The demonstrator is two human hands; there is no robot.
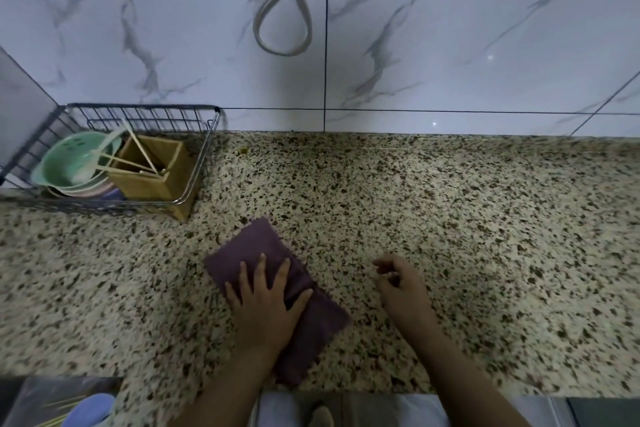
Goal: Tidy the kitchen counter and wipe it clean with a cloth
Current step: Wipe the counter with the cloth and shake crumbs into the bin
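A folded purple cloth (258,246) lies flat on the speckled granite counter (450,218), near the front edge. My left hand (266,302) presses down on it with the palm flat and the fingers spread. My right hand (401,284) hovers just right of the cloth, over bare counter, with its fingers loosely curled and nothing in them.
A wire dish rack (204,149) stands at the back left and holds a green bowl (74,159) and a wooden box (152,166) with chopsticks. A hose loop (282,24) hangs on the marble wall. A small brown speck (243,150) sits by the wall.
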